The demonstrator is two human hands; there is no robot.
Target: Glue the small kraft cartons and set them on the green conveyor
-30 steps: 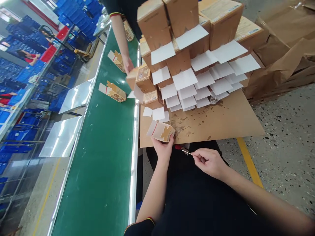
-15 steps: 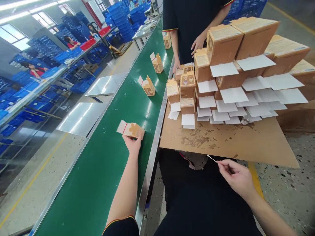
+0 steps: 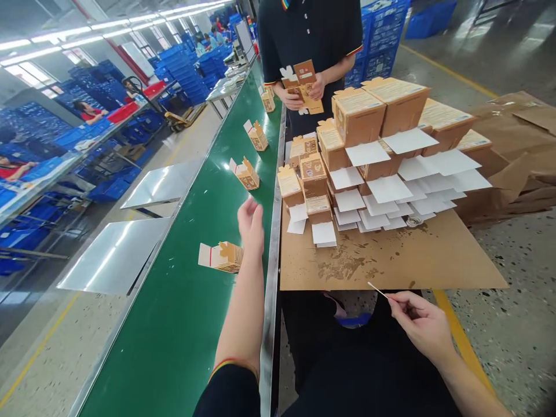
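My left hand point(image 3: 251, 226) reaches out over the green belt with its fingers loosely apart and nothing in them. Beside its wrist, a small brown carton point(image 3: 229, 258) stands with its white flap up, partly covered by my forearm. Just ahead of the fingertips is another carton point(image 3: 245, 174), apart from the hand. Low on the right, my right hand point(image 3: 421, 324) pinches a thin white cotton swab point(image 3: 377, 289) between thumb and fingers, its tip pointing up and left at the edge of the brown cardboard sheet point(image 3: 434, 255).
Stacked cartons point(image 3: 362, 119) with white flaps stand on the cardboard, beside a small roll point(image 3: 414, 220). More cartons point(image 3: 256, 136) sit farther along the conveyor belt point(image 3: 174, 324). Opposite, a co-worker's hands point(image 3: 319, 87) hold an unfolded carton point(image 3: 306, 87). A metal rail point(image 3: 273, 278) edges the belt.
My left hand has let go of the nearest carton and moved forward toward the one beyond. The co-worker has lifted an unfolded carton. My right hand still holds the swab.
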